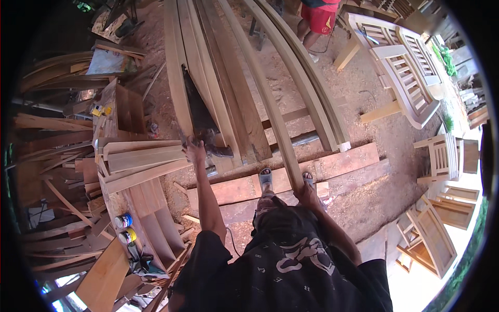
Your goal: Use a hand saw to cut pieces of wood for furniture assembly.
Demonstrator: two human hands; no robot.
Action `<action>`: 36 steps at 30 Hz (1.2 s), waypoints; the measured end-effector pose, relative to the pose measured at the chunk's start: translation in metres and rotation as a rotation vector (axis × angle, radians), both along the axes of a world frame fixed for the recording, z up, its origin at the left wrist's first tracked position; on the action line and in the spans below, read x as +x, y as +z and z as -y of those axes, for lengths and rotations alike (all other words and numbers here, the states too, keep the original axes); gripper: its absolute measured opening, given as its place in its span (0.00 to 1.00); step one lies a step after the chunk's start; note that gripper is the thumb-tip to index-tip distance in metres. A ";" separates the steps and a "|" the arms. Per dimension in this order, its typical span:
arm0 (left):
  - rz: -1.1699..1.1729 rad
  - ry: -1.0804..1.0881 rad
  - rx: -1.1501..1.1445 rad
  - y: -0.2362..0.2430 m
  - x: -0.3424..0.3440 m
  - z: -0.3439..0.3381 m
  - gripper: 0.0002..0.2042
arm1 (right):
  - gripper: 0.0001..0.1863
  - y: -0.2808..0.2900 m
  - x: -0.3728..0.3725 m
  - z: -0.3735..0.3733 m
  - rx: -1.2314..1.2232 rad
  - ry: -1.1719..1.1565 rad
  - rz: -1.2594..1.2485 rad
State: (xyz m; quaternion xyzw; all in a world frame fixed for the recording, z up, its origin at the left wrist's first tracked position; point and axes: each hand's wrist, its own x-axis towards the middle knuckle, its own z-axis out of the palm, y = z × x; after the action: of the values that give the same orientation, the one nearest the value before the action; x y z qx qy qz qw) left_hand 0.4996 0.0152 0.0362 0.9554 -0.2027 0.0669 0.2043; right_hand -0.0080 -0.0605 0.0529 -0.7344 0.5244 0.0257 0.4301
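Gripping the near end of a long beam [271,106], the right hand [307,197] has its fingers curled around the wood just in front of the body, and the beam runs from there away toward the top of the view. To its right lie more long timbers [306,86], and to its left a wide plank [234,86] stretches the same way. The left hand [194,152] reaches forward to the near end of the leftmost board [177,83], its fingers touching there; whether they close around it, I cannot tell. Just left of that hand, short boards [148,158] lie side by side, and a dark object, too unclear to name, sits to its right. Near the sandals [265,177], reddish planks [348,161] lie across the dusty ground. Farther left, a blue can [123,221] and a yellow can [127,236] stand beside a wooden shelf [166,229]. Well off to the right is a slatted bench [405,67]; a person in red shorts [318,21] stands beyond the timbers.
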 end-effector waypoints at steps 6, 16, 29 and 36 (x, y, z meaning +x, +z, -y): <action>-0.188 -0.315 -0.559 0.017 -0.082 0.012 0.11 | 0.41 -0.024 0.003 -0.001 -0.158 -0.049 0.075; -1.777 -0.501 -0.141 -0.134 -0.352 -0.026 0.33 | 0.40 0.034 -0.009 0.002 0.133 -0.067 0.081; -1.970 -0.195 -0.208 -0.084 -0.362 0.066 0.38 | 0.31 -0.079 -0.076 0.076 0.356 -0.315 0.344; -2.056 -0.069 -0.572 -0.104 -0.368 0.081 0.33 | 0.37 -0.091 -0.076 0.077 0.474 -0.343 0.280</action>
State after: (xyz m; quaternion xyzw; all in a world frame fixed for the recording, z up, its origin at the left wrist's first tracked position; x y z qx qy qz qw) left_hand 0.1320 -0.0659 -0.0678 0.4635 0.0634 -0.7319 0.4955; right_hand -0.0840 -0.1371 -0.0385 -0.5112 0.5555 -0.0269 0.6553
